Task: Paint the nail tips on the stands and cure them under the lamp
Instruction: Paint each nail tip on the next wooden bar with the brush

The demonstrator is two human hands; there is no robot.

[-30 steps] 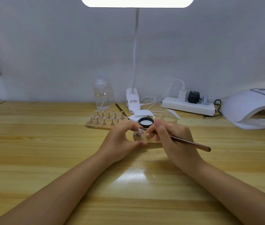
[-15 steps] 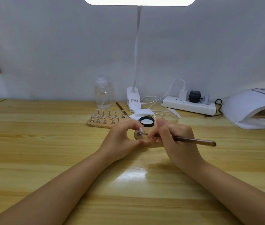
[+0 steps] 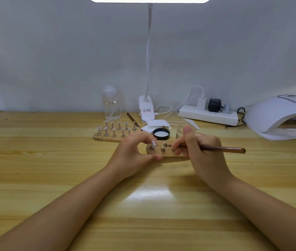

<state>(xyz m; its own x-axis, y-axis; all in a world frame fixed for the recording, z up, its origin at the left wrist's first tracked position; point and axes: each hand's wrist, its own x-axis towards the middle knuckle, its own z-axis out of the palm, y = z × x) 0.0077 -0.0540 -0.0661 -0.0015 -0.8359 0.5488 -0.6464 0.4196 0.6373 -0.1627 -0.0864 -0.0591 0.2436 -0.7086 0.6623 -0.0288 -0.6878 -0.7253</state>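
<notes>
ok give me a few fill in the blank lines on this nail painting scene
1. The brush is held in the ____ hand.
2. The jar lid lying behind the near stand base has a ____ rim.
3. The left hand grips the near stand base, on which just ____ nail tip shows.
4. The curing lamp sits at the table's ____ edge.

Missing words: right; black; one; right

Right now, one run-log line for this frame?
phase: painting | left hand: holds small wooden stand | right hand: grips brush | nail tip: on stand | curing lamp: unused
</notes>
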